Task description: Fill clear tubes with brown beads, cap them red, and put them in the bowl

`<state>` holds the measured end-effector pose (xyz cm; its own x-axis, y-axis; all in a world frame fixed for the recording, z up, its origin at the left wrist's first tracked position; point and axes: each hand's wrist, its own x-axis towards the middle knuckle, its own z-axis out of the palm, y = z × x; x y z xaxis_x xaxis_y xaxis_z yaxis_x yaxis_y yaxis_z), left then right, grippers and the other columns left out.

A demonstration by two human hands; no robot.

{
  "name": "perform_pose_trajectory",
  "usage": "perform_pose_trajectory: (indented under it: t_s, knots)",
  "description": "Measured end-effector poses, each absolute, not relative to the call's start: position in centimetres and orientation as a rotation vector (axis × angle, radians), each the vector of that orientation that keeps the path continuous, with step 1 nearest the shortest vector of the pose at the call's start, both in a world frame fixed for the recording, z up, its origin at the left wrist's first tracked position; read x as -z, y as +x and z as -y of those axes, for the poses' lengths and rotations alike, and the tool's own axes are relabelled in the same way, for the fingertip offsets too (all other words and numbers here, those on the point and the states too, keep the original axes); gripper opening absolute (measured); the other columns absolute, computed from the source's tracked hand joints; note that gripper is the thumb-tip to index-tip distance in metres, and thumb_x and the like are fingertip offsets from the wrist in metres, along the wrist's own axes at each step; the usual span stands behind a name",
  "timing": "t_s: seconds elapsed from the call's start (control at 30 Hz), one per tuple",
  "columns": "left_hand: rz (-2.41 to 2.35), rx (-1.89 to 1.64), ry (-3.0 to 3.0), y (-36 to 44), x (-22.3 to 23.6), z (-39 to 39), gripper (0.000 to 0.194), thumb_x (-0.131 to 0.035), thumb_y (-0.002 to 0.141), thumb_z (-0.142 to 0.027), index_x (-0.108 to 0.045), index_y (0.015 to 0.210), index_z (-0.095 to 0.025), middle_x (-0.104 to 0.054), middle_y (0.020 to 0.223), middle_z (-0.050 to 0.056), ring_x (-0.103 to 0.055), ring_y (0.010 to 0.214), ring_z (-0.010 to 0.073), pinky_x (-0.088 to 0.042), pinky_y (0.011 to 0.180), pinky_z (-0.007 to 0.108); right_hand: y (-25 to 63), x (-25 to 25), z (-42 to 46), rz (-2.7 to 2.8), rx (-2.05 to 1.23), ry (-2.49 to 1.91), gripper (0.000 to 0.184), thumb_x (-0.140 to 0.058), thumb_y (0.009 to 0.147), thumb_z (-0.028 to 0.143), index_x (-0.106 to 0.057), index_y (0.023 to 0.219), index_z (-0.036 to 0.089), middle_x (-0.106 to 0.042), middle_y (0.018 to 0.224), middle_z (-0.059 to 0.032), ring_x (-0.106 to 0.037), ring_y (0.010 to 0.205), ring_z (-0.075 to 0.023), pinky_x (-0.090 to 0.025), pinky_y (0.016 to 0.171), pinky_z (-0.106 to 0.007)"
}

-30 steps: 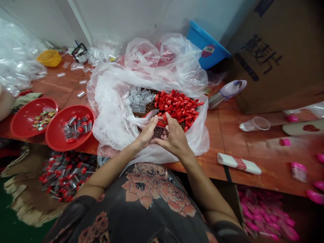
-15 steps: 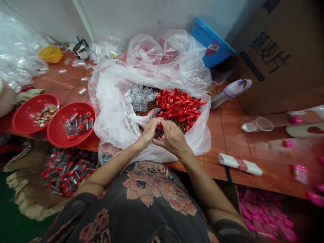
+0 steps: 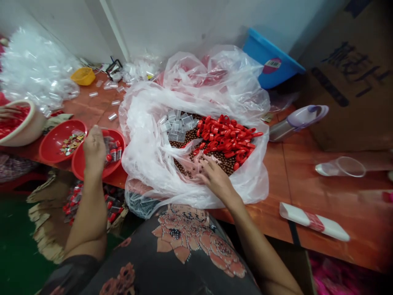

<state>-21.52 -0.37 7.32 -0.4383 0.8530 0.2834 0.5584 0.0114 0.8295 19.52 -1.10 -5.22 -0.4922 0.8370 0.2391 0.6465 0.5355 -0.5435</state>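
My left hand [image 3: 94,150] is over the right-hand red bowl [image 3: 79,170], its fingers drawn together; whatever it may hold is hidden. Beside its fingers, small clear containers with red caps [image 3: 114,155] lie in that bowl. My right hand [image 3: 215,176] reaches into the white plastic bag [image 3: 138,135], its fingers apart and holding nothing. Under and around those fingers are small round brown balls [image 3: 225,162]. A heap of red plastic pieces [image 3: 227,133], some ring-shaped, lies on the balls just beyond. Clear little boxes [image 3: 178,125] sit to the left of the heap.
Another red bowl [image 3: 50,143] holds small colourful pieces. At far left, another person's hand [image 3: 9,112] is in a white basin [image 3: 37,129] of red pieces. A bottle [image 3: 294,121], a clear cup [image 3: 350,167] and a white package [image 3: 294,215] stand or lie at right.
My hands were together over the bag around a red-capped container. The left has moved left to the red bowl; the right has opened over the brown balls. The view has shifted left.
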Motion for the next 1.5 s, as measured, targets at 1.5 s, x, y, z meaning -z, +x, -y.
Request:
perform_pose_trajectory:
  t_s: [1.5]
  knots:
    - [-1.469, -0.395, 1.892, 9.3, 6.4, -8.8, 0.022, -0.074, 0.078, -0.030, -0.072, 0.094, -0.015, -0.073, 0.091, 0.011, -0.066, 0.087, 0.0271, -0.044, 0.078, 0.033, 26.0, 5.8, -6.5, 1.982, -0.478, -1.924, 0.047, -0.051, 0.088, 0.016, -0.056, 0.135, 0.018, -0.061, 0.122, -0.0164, -0.065, 0.104, -0.0314, -0.053, 0.091, -0.047]
